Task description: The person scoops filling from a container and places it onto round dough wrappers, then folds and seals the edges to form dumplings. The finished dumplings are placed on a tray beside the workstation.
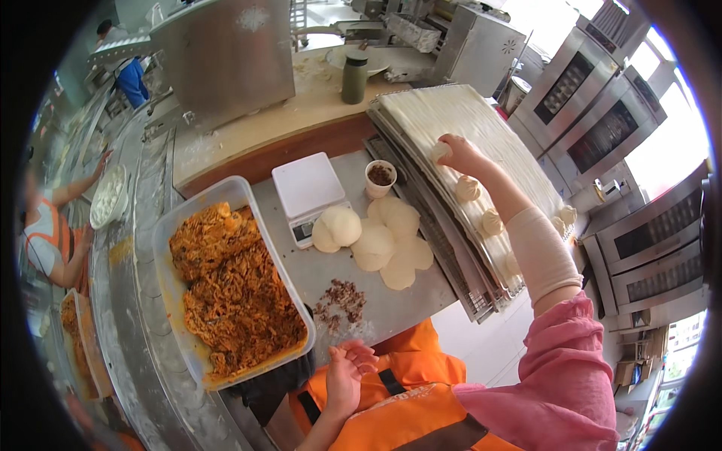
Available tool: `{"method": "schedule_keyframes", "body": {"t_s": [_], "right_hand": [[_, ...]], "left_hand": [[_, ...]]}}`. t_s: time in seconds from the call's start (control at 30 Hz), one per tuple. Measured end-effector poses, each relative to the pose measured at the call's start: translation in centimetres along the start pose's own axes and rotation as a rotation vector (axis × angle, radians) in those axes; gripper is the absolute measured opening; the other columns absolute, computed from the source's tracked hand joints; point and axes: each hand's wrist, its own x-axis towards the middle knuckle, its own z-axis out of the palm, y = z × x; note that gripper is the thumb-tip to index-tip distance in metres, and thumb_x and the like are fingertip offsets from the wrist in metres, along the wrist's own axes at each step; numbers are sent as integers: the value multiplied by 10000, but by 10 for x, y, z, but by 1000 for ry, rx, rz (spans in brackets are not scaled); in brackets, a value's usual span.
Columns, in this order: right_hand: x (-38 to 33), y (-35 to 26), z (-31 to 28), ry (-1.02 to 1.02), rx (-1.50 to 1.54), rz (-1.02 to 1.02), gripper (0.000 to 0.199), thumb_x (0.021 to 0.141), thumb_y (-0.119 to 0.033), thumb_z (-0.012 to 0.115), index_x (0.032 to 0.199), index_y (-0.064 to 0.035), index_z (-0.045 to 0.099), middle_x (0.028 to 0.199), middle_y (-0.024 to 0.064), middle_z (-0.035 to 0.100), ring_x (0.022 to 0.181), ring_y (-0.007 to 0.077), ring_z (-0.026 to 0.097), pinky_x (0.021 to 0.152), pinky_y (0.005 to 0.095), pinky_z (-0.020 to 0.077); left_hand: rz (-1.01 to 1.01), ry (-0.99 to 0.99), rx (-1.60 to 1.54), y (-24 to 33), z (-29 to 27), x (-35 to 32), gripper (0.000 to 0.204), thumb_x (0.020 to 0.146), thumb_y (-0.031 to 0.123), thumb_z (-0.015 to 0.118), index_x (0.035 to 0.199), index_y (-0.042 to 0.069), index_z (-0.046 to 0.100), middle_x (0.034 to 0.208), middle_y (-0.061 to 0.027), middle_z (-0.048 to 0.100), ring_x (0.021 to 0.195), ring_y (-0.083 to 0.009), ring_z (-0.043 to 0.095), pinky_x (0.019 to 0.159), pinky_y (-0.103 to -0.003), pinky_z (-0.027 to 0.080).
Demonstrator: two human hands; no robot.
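Note:
My right hand (460,155) reaches out to the cloth-covered tray (459,105) on the right. Its fingers close on a pale filled bun (440,152) at the tray's near edge. Below it along that edge sit several pleated buns (468,189). My left hand (350,374) hovers before my orange apron, palm turned up, with loosely bent fingers and nothing in it. Beyond it, dark brown crumbs (340,304) lie on the metal table. Flat round dough wrappers (402,259) overlap in the middle of the table, several of them in a pile.
A plastic tub (159,259) of orange-brown shredded filling stands at left. Behind the wrappers are a white scale (308,184) and a paper cup (380,179) of dark crumbs. A green bottle (354,79) stands on the wooden counter. Ovens line the right; a co-worker (53,233) is at far left.

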Motion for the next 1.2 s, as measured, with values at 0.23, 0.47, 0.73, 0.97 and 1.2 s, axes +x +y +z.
{"method": "schedule_keyframes", "body": {"t_s": [0.23, 0.47, 0.73, 0.97, 1.2], "right_hand": [[-91, -129, 14, -279, 93, -354, 350, 830, -307, 685, 1135, -142, 640, 1078, 79, 643, 1012, 294, 610, 868, 408, 494], [-113, -167, 105, -155, 241, -198, 668, 829, -348, 707, 1364, -58, 431, 1283, 173, 518, 1186, 355, 513, 983, 425, 441], [-77, -186, 122, -280, 237, -130, 753, 749, -331, 783, 1365, -54, 451, 1317, 204, 499, 1201, 368, 501, 1000, 425, 432], [-77, -156, 165, -70, 434, -122, 562, 565, -117, 836, 1076, -32, 617, 1049, 162, 611, 1020, 340, 579, 900, 410, 477], [-106, -171, 153, 93, 569, -143, 413, 694, 19, 725, 1069, -36, 561, 1032, 138, 601, 955, 332, 583, 835, 383, 476]], "left_hand": [[12, -5, 50, 1, -1, -4, 550, 999, 545, 341, 1123, 50, 545, 973, -79, 633, 894, -186, 633, 764, -315, 514], [21, -51, 66, -6, -12, -11, 521, 1019, 503, 328, 1140, 38, 528, 989, -92, 638, 883, -178, 632, 748, -303, 521], [48, -11, 1, -12, -19, -15, 499, 1021, 486, 342, 1134, 53, 564, 998, -98, 656, 895, -192, 637, 752, -316, 519], [25, 25, 98, -20, -28, -15, 531, 1006, 533, 359, 1163, 67, 559, 978, -54, 644, 871, -146, 628, 747, -279, 511], [-4, 30, 42, -28, -33, -7, 523, 1011, 518, 361, 1191, 60, 542, 1000, -51, 623, 902, -153, 619, 775, -294, 513]]}}
